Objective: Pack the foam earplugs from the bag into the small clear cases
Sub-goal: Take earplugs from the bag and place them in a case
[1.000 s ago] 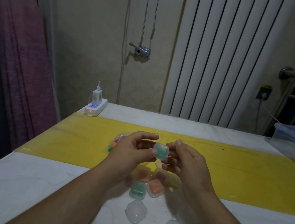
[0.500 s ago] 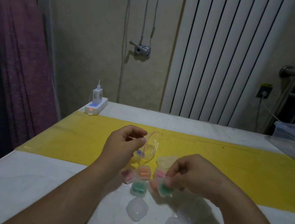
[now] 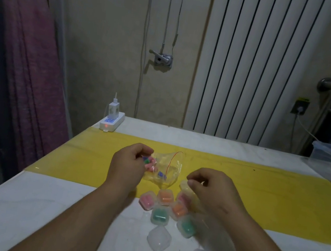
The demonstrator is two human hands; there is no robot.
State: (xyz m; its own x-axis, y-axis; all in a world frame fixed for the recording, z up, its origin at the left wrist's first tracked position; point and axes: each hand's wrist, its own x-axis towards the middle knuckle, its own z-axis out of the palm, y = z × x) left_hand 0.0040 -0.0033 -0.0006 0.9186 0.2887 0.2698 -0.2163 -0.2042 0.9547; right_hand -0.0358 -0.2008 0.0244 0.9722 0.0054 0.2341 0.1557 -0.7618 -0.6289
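Foam earplugs (image 3: pixel 151 165) in crinkly clear bag (image 3: pixel 173 167) – left fingers (image 3: pixel 145 149) gripping it, right fingers (image 3: pixel 192 184) pinching rounded case (image 3: pixel 188 195)

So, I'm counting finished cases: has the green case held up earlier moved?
Yes: the green case came down, from above the yellow strip to the white tabletop beside the orange case.

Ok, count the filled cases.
6: left pink case, far orange case, pink case at the right hand, middle orange case, near-left green case, near-right green case. The hand may hide more.
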